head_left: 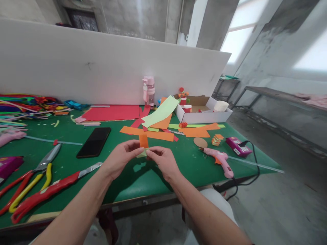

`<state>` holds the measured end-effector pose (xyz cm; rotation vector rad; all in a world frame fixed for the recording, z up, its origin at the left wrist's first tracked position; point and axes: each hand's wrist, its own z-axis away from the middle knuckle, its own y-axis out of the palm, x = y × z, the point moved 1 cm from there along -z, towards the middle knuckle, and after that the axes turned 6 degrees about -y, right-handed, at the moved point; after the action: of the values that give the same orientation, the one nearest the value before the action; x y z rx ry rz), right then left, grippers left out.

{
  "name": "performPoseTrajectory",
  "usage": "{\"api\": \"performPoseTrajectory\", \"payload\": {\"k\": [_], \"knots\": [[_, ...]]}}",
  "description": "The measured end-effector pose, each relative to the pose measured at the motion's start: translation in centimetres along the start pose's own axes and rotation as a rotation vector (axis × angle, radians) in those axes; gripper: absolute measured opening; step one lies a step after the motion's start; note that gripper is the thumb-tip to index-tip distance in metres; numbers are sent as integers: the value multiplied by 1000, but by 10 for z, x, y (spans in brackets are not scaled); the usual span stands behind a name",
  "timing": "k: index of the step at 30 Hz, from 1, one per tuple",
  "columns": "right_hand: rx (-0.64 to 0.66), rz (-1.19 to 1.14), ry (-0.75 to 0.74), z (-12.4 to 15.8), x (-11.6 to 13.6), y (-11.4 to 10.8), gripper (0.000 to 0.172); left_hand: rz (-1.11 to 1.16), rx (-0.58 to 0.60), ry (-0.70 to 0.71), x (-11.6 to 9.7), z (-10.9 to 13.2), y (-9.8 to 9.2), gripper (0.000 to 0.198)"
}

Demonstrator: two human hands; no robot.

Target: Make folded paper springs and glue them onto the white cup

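Both my hands meet above the front of the green table, pinching folded paper strips between them. An orange paper strip [143, 141] stands upright, and a light green paper strip [142, 154] lies across its lower end. My left hand [123, 156] is closed on the strips from the left, thumb against the fold. From the other side my right hand [162, 159] pinches the same fold. A black phone [94, 142] lies to the left of my hands. Beyond them is a flat orange paper strip [148, 133]. The underside of the fold is partly hidden by my fingers.
To the right lie a pink glue gun [220, 157], a cardboard disc [200, 142], a folded paper stack [217, 140] and a purple box [238, 147]. Scissors [48, 160] and a red-handled knife [53, 189] lie left. A bottle [149, 91] and white box [204, 117] stand behind.
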<state>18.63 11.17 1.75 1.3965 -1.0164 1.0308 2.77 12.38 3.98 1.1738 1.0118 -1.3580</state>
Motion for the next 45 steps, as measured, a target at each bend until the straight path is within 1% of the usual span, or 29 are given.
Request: {"api": "performPoseTrajectory", "payload": {"k": [5,7,9,11,14,17,19,23,27,30,32,34,36,37,39,41,43,45], "knots": [[20,-48,44,2,-4,5,25,-14,-80,36,3,-1,4,44],[6,-65,48,2,-5,6,27,-57,-92,70,5,-2,3,41],[-12,-66,44,1,-6,5,27,-150,-89,136,6,-2,2,35],[-33,-72,50,0,-7,4,27,-289,-84,272,6,-2,-1,26],[-46,-119,80,-3,-8,2,27,-495,-73,560,7,-2,-7,18],[-26,-177,98,-3,-6,0,26,-669,-42,817,7,-1,-11,21],[-13,-208,101,-2,-3,-1,27,-766,-8,946,6,-1,-13,25],[12,-266,108,1,4,0,31,-878,40,1106,2,-3,-19,31],[12,-246,114,3,9,0,33,-944,6,1170,5,-6,-24,35],[7,-178,102,1,8,-3,32,-954,-2,1138,8,-6,-26,39],[-9,-109,54,0,8,-5,29,-865,10,1024,7,-4,-24,37],[-48,4,-49,-1,9,-7,25,-654,-38,797,3,-2,-21,32],[-80,121,-170,-1,11,-8,22,-398,-98,519,0,0,-16,33],[-85,160,-217,0,12,-7,21,-301,-95,393,0,0,-12,36],[-82,191,-268,2,13,-5,20,-186,-16,209,0,2,-3,40],[-87,176,-276,4,12,-2,19,-124,49,118,3,2,5,41],[-87,126,-243,5,11,0,19,-44,35,102,7,1,9,40],[-52,61,-174,4,10,1,21,17,0,108,9,-1,9,39]]}}
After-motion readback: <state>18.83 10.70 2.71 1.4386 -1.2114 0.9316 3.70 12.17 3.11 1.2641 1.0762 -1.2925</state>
